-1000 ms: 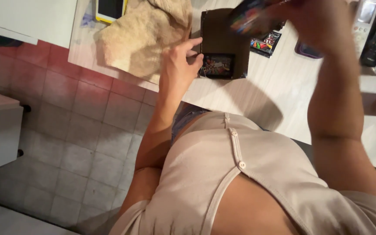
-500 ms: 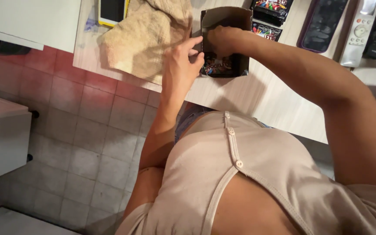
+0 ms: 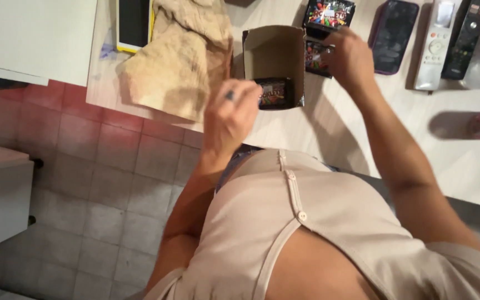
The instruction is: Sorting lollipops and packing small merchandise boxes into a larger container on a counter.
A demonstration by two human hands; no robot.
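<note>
An open brown cardboard box (image 3: 273, 47) stands on the white table (image 3: 329, 133) with a small colourful packet (image 3: 273, 91) lying in its bottom. My left hand (image 3: 231, 111), a ring on one finger, hovers at the box's near left corner with its fingers curled and nothing seen in them. My right hand (image 3: 351, 58) is just right of the box, fingers closed on another small dark packet (image 3: 313, 55) lying on the table. A third colourful packet (image 3: 329, 12) lies just beyond it.
A crumpled beige cloth (image 3: 184, 61) lies left of the box, beside a yellow-edged phone (image 3: 134, 22). A dark phone (image 3: 395, 33), a white remote (image 3: 437, 44) and a black remote (image 3: 465, 39) lie to the right. Red floor tiles (image 3: 84, 166) and a white cabinet (image 3: 1, 189) are at left.
My right hand left the inside of the box and moved right to the packet beside it. My left hand came off the box's wall and dropped toward me.
</note>
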